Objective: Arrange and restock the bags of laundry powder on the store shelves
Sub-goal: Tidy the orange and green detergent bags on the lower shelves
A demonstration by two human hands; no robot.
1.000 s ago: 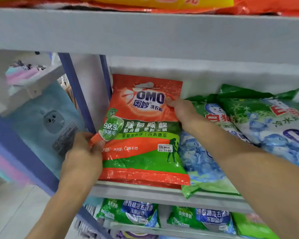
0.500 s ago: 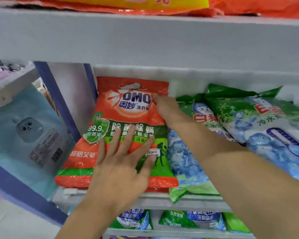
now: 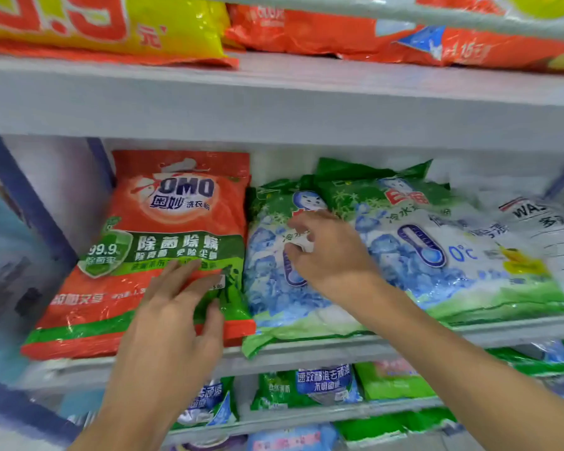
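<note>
Orange plastic under the left hand (image 3: 173, 323), low centre of frame: fingers straight and spread, holding nothing, laid on or just over the lower right corner of the OMO bag (image 3: 163, 229); contact is not certain through the blur. 1 s back this hand pinched the bag's left edge, and 0.5 s back it pressed flat on the front. Now it looks to be easing off. Right hand (image 3: 329, 255), centre frame, has left the OMO bag's upper right edge and crossed to the neighbouring green-and-blue bag (image 3: 271, 307), fingers bent against its face. Whether they pinch the film or only touch it, cannot tell. OMO bag now leans back at the left end of the middle shelf (image 3: 306, 351), bottom seam at the lip, right edge touching the green-and-blue bag. Reading: 1 bag looks placed, attention shifting to straightening the next. That next bag sags over the lip and lies partly under a 2nd green-and-blue bag (image 3: 453, 255); a white bag (image 3: 547, 229) follows at the right edge. Farther up, the upper shelf (image 3: 274, 102) carries a yellow bag (image 3: 111, 24) and orange bags (image 3: 339, 34).
</note>
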